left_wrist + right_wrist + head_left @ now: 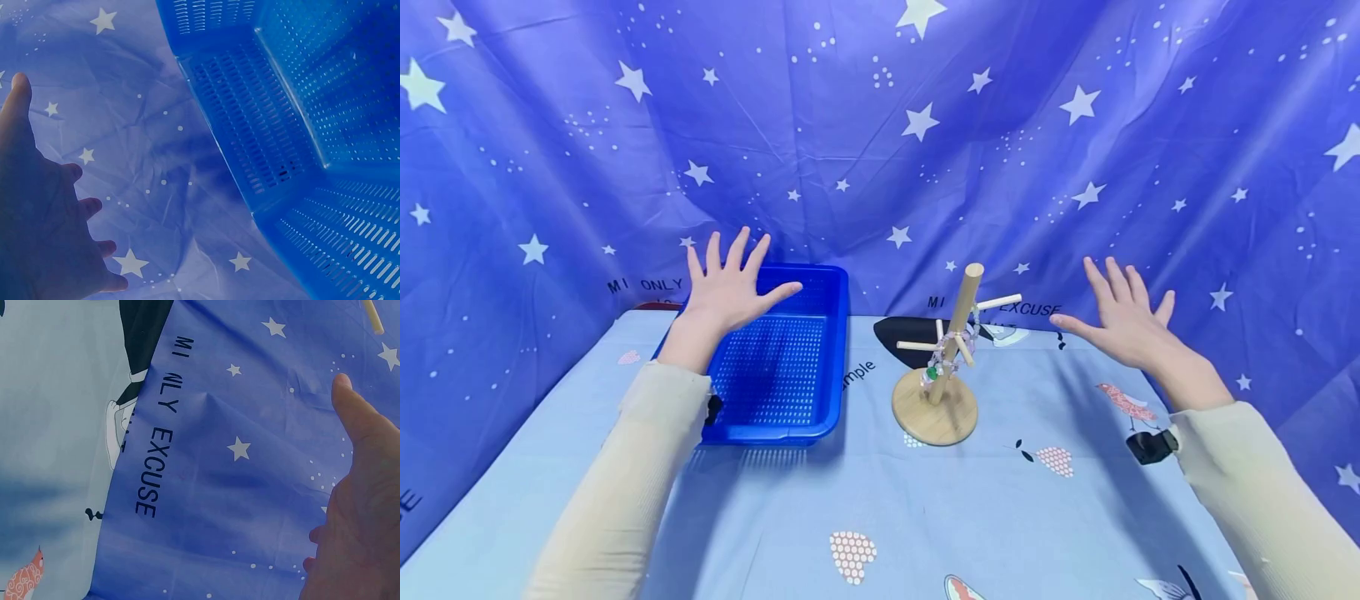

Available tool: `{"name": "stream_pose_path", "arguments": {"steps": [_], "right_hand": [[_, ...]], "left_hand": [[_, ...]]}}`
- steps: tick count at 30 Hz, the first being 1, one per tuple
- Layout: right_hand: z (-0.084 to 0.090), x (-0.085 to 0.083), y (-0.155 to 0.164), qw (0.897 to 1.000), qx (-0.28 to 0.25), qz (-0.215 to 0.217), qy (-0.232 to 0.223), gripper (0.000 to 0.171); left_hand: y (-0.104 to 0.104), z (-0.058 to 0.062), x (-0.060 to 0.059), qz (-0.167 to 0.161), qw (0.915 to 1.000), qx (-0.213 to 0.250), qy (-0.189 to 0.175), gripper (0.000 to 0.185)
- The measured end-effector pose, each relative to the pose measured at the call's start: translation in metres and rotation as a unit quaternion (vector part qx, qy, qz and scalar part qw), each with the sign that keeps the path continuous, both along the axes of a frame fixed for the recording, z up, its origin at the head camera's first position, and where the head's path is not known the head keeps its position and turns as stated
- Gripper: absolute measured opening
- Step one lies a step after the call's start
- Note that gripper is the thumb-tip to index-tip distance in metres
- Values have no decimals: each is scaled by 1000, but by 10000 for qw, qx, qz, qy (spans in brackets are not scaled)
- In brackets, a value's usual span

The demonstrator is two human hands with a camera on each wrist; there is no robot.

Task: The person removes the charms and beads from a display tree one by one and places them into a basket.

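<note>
Hovered with fingers spread, holding nothing: left hand (726, 287) over basket (820, 421), right hand (1123, 321) beside stand (951, 367); bracelet (942, 360) still hung there, untouched

The left hand (44, 212) fills the lower left corner, seen from the palm side in shadow, its thumb stretched up toward the top left and the tips of the other fingers showing along its right edge, holding nothing. Behind it hangs a blue cloth (144, 150) printed with white stars and small dots, creased in soft folds. A blue plastic basket (294, 125) with slotted walls and a perforated floor takes up the right side, apart from the hand.
</note>
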State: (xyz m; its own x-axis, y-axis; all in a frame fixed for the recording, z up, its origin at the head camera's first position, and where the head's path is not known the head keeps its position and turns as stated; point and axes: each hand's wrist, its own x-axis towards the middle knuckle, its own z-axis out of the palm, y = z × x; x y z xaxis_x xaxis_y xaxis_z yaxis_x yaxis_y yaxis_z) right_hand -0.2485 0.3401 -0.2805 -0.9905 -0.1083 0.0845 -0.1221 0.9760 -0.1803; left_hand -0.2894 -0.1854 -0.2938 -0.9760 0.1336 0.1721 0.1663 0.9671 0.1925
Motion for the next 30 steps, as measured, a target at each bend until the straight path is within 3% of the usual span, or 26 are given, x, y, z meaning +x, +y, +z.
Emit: {"name": "stream_pose_path", "arguments": {"steps": [30], "right_hand": [[-4, 4, -1, 9999, -115, 26, -104, 102]], "left_hand": [[10, -5, 5, -65, 9998, 165, -59, 101]]}}
